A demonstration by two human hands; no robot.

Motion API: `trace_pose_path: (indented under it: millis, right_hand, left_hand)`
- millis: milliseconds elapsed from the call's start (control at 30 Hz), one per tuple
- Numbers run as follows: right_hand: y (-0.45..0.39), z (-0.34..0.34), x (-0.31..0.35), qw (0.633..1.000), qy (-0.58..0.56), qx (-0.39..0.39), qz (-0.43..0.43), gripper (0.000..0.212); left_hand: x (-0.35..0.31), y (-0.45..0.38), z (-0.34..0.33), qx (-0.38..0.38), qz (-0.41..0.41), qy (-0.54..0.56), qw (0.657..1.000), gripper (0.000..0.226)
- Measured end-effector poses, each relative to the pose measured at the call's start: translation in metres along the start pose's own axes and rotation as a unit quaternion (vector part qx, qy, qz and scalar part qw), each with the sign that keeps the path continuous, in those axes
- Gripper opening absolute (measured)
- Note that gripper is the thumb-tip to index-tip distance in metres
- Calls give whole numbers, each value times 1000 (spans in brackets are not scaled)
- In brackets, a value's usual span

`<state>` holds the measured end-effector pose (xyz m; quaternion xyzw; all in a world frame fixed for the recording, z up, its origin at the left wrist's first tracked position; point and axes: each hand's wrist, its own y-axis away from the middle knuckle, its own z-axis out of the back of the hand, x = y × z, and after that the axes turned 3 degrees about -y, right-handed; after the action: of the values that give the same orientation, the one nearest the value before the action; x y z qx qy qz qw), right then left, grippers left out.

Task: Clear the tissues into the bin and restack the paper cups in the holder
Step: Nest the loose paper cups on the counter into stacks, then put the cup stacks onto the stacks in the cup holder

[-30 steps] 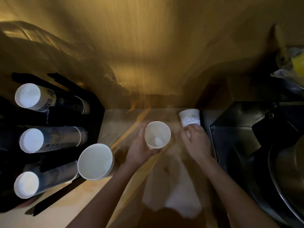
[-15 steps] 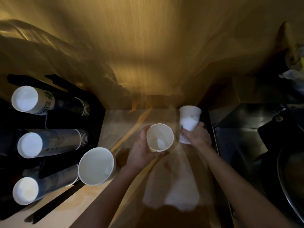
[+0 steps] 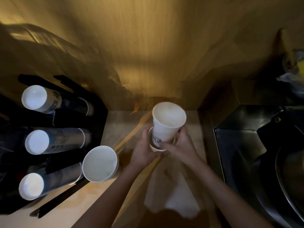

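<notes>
My left hand (image 3: 144, 148) grips a white paper cup (image 3: 153, 148) from the left, only its rim showing. My right hand (image 3: 180, 145) holds a second white paper cup (image 3: 166, 124) with a dark print, its base pushed down into the first cup, mouth up. A white tissue (image 3: 172, 195) lies flat on the wooden counter just below my hands. At the left a black cup holder (image 3: 65, 119) carries three stacks of cups (image 3: 54, 142) lying on their sides. A single large white cup (image 3: 99, 163) lies at the holder's lower right.
A wooden wall rises behind the counter (image 3: 118, 129). To the right is a dark metal sink area (image 3: 246, 145) with a round steel vessel (image 3: 289, 178). Crumpled items (image 3: 294, 76) sit at the far upper right.
My right hand lifted the printed cup from the counter's back, turned it mouth up and brought it left into the cup in my left hand.
</notes>
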<state>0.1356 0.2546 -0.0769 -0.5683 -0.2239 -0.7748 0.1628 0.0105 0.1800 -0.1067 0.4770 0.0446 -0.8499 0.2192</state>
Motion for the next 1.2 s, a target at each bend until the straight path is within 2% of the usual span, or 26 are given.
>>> trace_pose_path:
  millis: [100, 167, 267, 333, 433, 567, 633, 733, 800, 933, 1033, 1133, 1200]
  right_hand:
    - [4, 3, -13, 995, 97, 28, 26, 87]
    - [6, 5, -14, 994, 96, 36, 26, 87]
    - [7, 9, -8, 995, 85, 59, 5, 102]
    - [9, 11, -6, 987, 136, 82, 18, 105]
    - [10, 12, -2, 958, 257, 114, 50, 94]
    - [9, 14, 4, 938, 324, 120, 40, 75]
    - [6, 16, 10, 965, 240, 104, -8, 57]
    - [-1, 22, 21, 996, 56, 26, -71, 24]
    - [-3, 27, 26, 995, 19, -16, -93, 28]
    - [5, 27, 51, 994, -20, -11, -110, 32]
    - [14, 17, 83, 992, -57, 29, -108, 35]
    - [21, -3, 112, 983, -92, 85, -137, 53]
    - [27, -22, 130, 968, -127, 154, -153, 64]
  left_hand:
    - [0, -1, -1, -2, 5, 6, 1000, 96]
    - [1, -1, -2, -5, 10, 8, 1000, 96]
    - [2, 0, -3, -7, 11, 12, 1000, 94]
    - [1, 1, -2, -7, 10, 18, 1000, 93]
    - [-3, 2, -1, -16, 22, 28, 999, 87]
    - [-9, 4, -2, -23, 48, 26, 998, 86]
    - [-17, 5, 1, -20, 56, 6, 998, 88]
    - [-35, 9, 11, -6, 80, -44, 996, 90]
    - [-50, 11, 22, 1, 83, -45, 995, 91]
    - [-87, 22, 55, -42, 54, -40, 997, 88]
    - [-110, 36, 86, -102, -1, -45, 994, 87]
    - [-121, 59, 120, -166, -72, -72, 981, 86]
    - [-120, 77, 143, -205, -121, -82, 968, 85]
